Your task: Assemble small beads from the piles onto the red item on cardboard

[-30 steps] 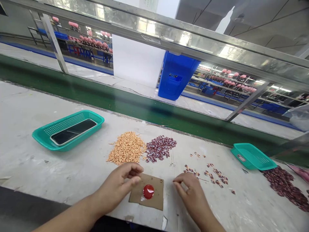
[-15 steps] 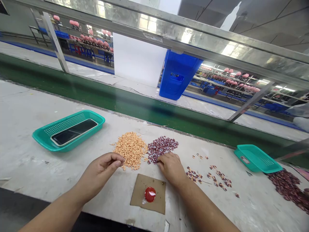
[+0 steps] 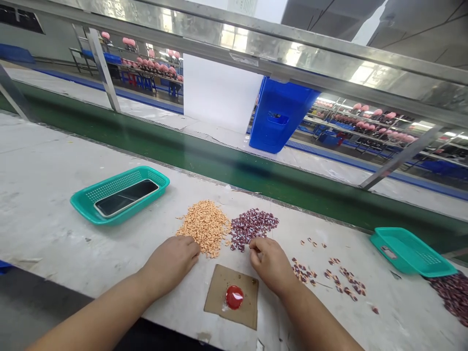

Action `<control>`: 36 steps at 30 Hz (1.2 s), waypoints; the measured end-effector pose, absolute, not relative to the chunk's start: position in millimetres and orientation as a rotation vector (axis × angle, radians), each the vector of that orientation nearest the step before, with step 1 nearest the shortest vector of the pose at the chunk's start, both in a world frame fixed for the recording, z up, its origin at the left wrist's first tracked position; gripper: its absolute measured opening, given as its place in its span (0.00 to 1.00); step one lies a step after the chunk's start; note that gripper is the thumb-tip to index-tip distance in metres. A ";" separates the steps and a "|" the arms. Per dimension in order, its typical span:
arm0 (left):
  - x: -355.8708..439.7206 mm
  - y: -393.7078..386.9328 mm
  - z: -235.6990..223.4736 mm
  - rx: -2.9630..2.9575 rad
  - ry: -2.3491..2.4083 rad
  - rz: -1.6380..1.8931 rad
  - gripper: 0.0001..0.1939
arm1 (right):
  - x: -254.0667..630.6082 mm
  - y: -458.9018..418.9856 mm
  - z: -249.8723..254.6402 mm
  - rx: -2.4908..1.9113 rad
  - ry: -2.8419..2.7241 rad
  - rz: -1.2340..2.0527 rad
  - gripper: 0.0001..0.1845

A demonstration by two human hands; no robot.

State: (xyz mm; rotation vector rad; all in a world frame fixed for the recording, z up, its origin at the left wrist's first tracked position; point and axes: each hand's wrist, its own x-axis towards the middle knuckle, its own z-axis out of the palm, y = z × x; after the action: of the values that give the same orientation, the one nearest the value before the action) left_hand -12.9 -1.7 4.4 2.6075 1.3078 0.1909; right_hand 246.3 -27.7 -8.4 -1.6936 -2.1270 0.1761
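A pale worktable [image 3: 32, 195] runs across the room, backed by a green band [image 3: 153, 141]. Above it, slanted posts [image 3: 104, 73] and a shiny metal beam [image 3: 204, 29] catch bright light. Beyond stand a white panel [image 3: 219, 87], a blue container [image 3: 270, 134] and racks [image 3: 369, 124] of pink-topped items, with a grey wall [image 3: 56, 46] at left and a grey ceiling [image 3: 420, 41] at upper right.

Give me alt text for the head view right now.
Left hand at a pile of small orange pieces, right hand at a pile of purple ones, on a pale table. Nearer, a round red thing lies on brown cardboard; at left, a phone lies in a green basket.
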 end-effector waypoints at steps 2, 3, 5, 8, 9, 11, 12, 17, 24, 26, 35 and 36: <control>-10.3 -0.9 2.9 2.615 1.308 0.172 0.15 | 246.1 -35.2 -4.3 -1.637 -2.097 0.218 0.09; -9.7 -0.4 2.9 2.618 1.307 0.161 0.16 | 245.5 -39.0 -1.9 -1.611 -2.085 0.238 0.09; -9.6 0.6 3.9 2.620 1.308 0.141 0.15 | 243.9 -46.3 2.8 -1.571 -2.067 0.274 0.08; -12.2 1.6 6.4 2.618 1.314 0.133 0.13 | 242.2 -55.2 8.2 -1.510 -2.005 0.386 0.07; -13.3 1.8 7.3 2.617 1.315 0.133 0.13 | 242.2 -57.6 9.3 -1.494 -1.977 0.431 0.08; -15.3 2.0 9.0 2.615 1.315 0.130 0.12 | 242.5 -61.7 10.5 -1.476 -1.936 0.512 0.09; -15.8 2.0 10.0 2.615 1.314 0.125 0.13 | 242.7 -63.5 10.7 -1.476 -1.929 0.542 0.10; -12.5 1.3 14.3 2.618 1.291 0.110 0.13 | 240.4 -72.1 13.4 -1.463 -1.884 0.676 0.10; -9.5 4.8 11.0 2.582 1.265 0.127 0.15 | 235.5 -79.4 24.7 -1.510 -1.751 0.822 0.07; -8.8 4.5 12.3 2.558 1.269 0.150 0.14 | 233.0 -79.9 26.3 -1.513 -1.698 0.877 0.06; 20.7 -36.2 18.6 1.728 0.879 0.531 0.05 | 199.8 -86.3 13.3 -1.045 -1.099 1.594 0.14; 23.8 -40.4 16.4 1.608 0.830 0.549 0.05 | 197.1 -87.3 11.1 -0.995 -1.032 1.631 0.15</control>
State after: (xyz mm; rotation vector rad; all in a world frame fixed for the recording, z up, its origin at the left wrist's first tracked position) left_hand 23.8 -40.4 16.4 1.6083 0.8299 0.5490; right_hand 197.1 -87.3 11.1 -0.9954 -1.0319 1.6314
